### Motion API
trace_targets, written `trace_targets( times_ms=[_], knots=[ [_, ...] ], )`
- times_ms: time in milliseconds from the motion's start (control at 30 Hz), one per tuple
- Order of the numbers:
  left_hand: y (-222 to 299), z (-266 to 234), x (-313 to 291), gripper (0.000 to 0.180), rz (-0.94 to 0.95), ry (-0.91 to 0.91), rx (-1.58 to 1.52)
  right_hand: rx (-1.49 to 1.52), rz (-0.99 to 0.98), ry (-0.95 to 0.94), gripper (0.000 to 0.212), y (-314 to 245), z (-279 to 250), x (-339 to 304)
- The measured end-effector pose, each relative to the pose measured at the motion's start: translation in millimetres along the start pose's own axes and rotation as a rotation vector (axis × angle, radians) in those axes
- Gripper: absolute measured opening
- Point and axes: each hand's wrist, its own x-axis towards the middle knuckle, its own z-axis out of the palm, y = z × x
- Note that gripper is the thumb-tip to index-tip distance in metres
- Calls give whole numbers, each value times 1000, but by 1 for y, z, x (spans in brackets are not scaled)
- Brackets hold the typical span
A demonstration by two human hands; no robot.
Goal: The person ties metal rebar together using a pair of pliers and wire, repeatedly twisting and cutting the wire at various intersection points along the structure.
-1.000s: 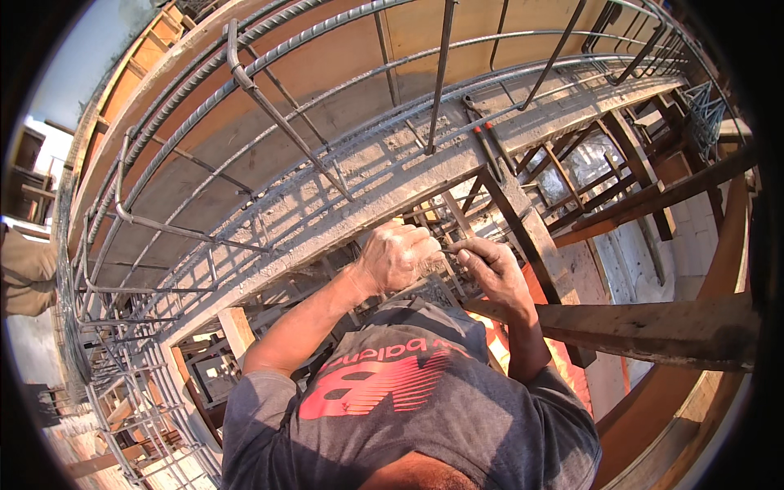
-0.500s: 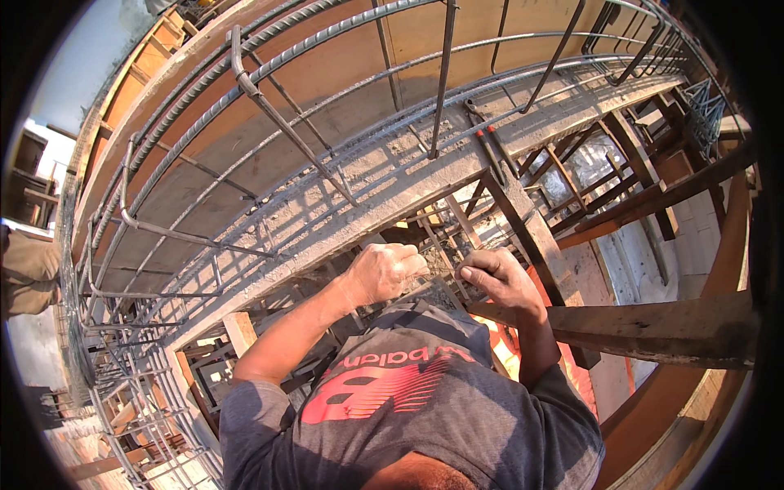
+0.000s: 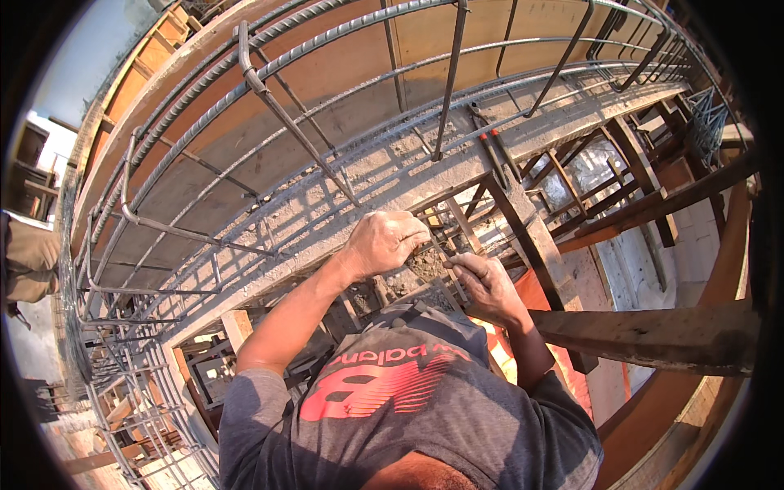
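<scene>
Both of my hands are in front of my chest, a short way apart. My left hand [image 3: 385, 242] is closed, thumb and fingers pinched together, just on the near side of the concrete-crusted ledge. Lower and to the right, my right hand [image 3: 487, 286] is also closed in a pinch. A thin, dark wire [image 3: 439, 243] seems to run between the two pinches; its ends are hidden in my fingers. Beyond them, a long-handled tool with red bands on its grips [image 3: 495, 153] lies on the ledge, its head partly hidden by bars.
A curved rebar cage [image 3: 298, 131] with stirrups runs along the ledge [image 3: 392, 192] before plywood formwork [image 3: 327, 90]. A timber beam [image 3: 653, 333] crosses close by my right forearm. Timber framing lies below my hands. Another person's trousers [image 3: 33, 257] show at far left.
My left hand has risen slightly toward the ledge. My right hand has shifted a little left and turned, and the gap below my left hand shows more. Both stay closed.
</scene>
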Motion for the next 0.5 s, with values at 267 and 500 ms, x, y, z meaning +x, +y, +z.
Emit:
trace_targets(
  times_ms=[267, 500],
  knots=[
    [4, 29, 46, 18, -308, 263, -116, -98, -80, 206, 16, -19, -28, 39],
    [-13, 16, 77, 23, -297, 534, -215, -199, 138, 636, 20, 9, -54, 84]
  ],
)
